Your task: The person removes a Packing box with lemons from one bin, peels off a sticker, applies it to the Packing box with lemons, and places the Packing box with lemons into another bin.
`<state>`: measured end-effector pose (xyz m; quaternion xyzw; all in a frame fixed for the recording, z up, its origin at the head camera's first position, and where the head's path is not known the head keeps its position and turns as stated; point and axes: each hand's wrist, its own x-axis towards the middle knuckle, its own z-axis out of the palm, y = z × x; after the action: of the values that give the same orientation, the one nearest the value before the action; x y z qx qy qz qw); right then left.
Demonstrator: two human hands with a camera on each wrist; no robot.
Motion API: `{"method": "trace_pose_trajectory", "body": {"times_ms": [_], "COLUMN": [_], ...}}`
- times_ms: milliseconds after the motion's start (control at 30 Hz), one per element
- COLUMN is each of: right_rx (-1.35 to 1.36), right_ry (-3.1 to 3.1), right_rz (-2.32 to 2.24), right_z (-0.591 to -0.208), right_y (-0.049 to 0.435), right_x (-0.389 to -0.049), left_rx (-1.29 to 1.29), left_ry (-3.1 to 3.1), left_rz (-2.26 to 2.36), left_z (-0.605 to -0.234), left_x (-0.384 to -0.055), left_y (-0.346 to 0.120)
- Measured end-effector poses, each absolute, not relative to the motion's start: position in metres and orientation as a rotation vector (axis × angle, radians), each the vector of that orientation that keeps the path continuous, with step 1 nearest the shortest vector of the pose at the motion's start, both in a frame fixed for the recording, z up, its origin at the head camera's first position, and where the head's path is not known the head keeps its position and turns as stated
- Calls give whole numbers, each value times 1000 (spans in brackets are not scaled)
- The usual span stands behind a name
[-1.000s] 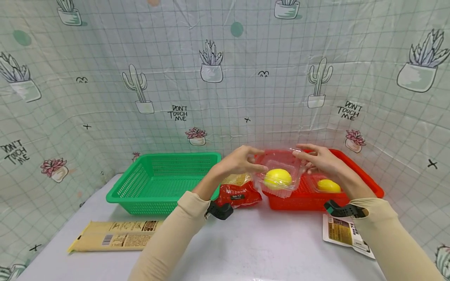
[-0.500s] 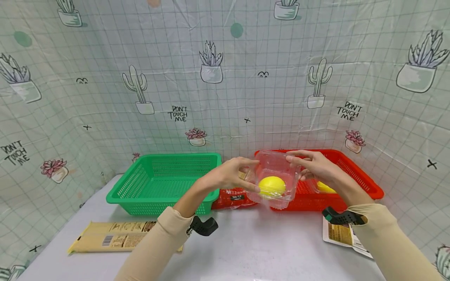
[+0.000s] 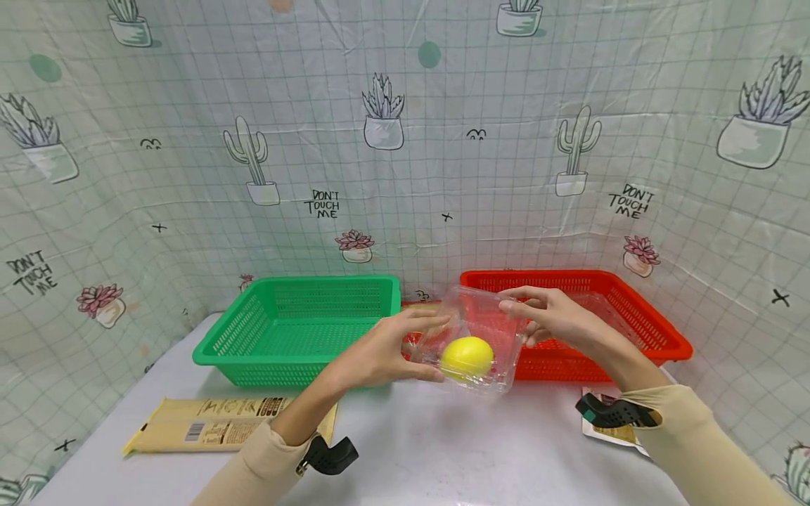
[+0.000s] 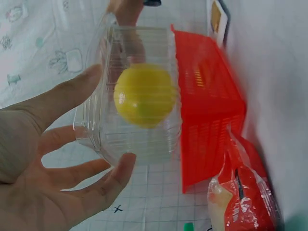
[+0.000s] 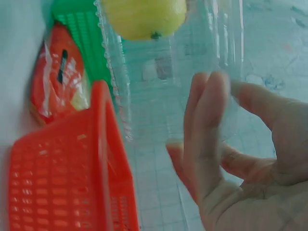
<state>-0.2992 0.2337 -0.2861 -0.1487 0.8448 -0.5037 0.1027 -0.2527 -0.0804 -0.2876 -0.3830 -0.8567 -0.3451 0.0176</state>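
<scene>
A clear plastic box (image 3: pixel 490 313) with a yellow lemon (image 3: pixel 468 357) in its lower part is held up tilted between my two hands, above the table. On its left side my left hand (image 3: pixel 373 351) grips it, thumb on one side and fingers on the other; the left wrist view shows the thumb at the rim. My right hand (image 3: pixel 563 320) pinches the upper right edge of the same box. In the right wrist view the fingers (image 5: pixel 209 110) overlap the clear wall, slightly blurred. Behind the box, part of a red basket (image 3: pixel 673 344) is hidden.
To the left stands a green basket (image 3: pixel 259 358). A red and clear packet (image 4: pixel 245 202) lies between the baskets. In front are a long beige packet (image 3: pixel 221 425) and, partly under my right forearm, a small pouch (image 3: pixel 610 432). A patterned curtain (image 3: pixel 405 176) encloses the table.
Both hands have carried the box with the lemon left, down and nearer to me, away from over the red basket. My right arm now covers the lemon seen earlier in that basket.
</scene>
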Motion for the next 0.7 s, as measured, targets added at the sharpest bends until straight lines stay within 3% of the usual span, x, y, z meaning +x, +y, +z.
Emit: {"method": "trace_pose_trajectory", "body": {"times_ms": [700], "right_rx": [-635], "right_ry": [2522], "right_rz": [-1296], "right_z": [-306], "right_y": [225], "right_x": [-255], "left_rx": [-1144], "left_ry": [-2686], "left_rz": [-1332], "left_z": [-313], "left_x": [-224], "left_y": [-128]}}
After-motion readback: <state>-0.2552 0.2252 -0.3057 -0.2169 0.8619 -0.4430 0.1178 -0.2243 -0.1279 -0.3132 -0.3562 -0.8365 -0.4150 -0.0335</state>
